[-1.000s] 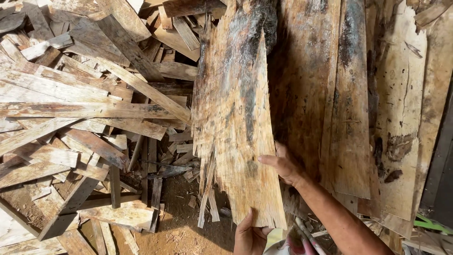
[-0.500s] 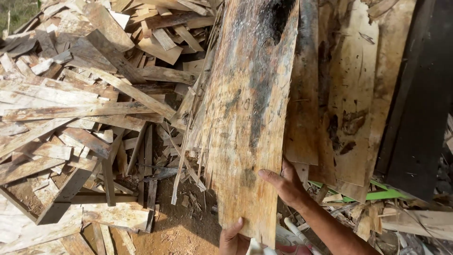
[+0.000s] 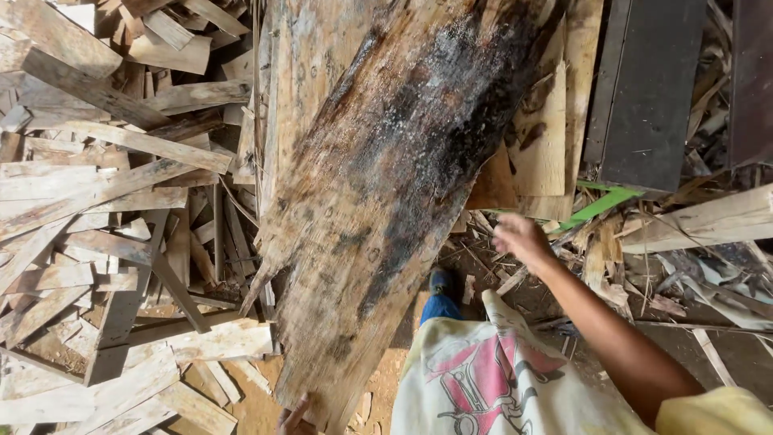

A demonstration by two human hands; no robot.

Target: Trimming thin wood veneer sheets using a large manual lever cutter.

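Seen from above: a large weathered plank (image 3: 386,201), dark-stained down its middle, lifted off the ground and tilted over a heap of pale wood scraps (image 3: 113,242). Gripped at its near bottom edge by the left hand (image 3: 294,420), fingers curled around the end, mostly hidden. Right of the plank, the right hand (image 3: 522,238) loose and open, clear of the wood, holding nothing. Apparently mid-carry: raised already, not yet set down. Beyond the plank's right edge, dark boards (image 3: 644,97) and a green strip (image 3: 600,207). Below, a blue shoe (image 3: 441,283).
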